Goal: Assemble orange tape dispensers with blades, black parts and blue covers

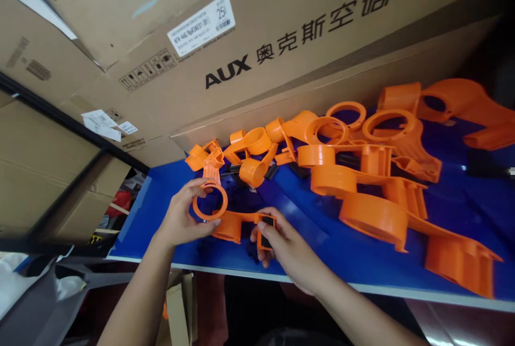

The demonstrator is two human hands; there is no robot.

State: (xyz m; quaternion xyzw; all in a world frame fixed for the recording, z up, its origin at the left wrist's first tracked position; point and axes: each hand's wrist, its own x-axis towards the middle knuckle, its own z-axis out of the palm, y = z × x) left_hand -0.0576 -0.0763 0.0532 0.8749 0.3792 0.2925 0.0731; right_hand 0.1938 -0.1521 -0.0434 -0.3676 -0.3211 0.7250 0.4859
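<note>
My left hand (183,214) is closed at an orange plastic ring (223,201), index finger on its upper rim and thumb low by a round orange end. Whether the ring and that end belong to one piece I cannot tell. My right hand (281,236) grips the squared end of an orange plastic tape dispenser (229,228), its thumb pressed on a black insert (267,230) in that end. Just beyond the left fingers lies another orange dispenser (213,166). A small dark piece (252,251) is partly hidden below the right hand.
Several orange dispensers (372,217) spread along the blue tabletop (169,174) to the right and back, with black pieces (298,170) among them. A large cardboard box (281,78) walls the back. The table's pale front edge (386,289) runs close below my hands.
</note>
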